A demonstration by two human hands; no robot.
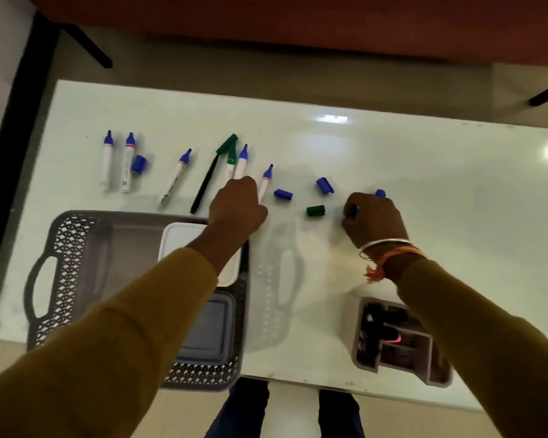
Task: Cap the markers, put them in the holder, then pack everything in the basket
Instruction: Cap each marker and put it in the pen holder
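Observation:
Several uncapped markers lie in a row on the white table (pixel 424 172): two blue ones (pixel 106 162) at the far left, another blue one (pixel 176 178), a black pen (pixel 204 184), a green marker (pixel 231 162). My left hand (pixel 236 205) is closed over the lower end of a blue marker (pixel 266 181). My right hand (pixel 375 221) is closed on a blue cap (pixel 381 193). Loose blue caps (pixel 283 194) (pixel 325 185) (pixel 139 163) and a green cap (pixel 315 210) lie around. The grey holder (pixel 366 363) stands near the front right.
A grey perforated basket (pixel 67 248) with handles sits at the front left, holding a white box (pixel 184 238) and a grey lidded box (pixel 212 330). Dark markers stand in the holder. The table's front edge is close to me.

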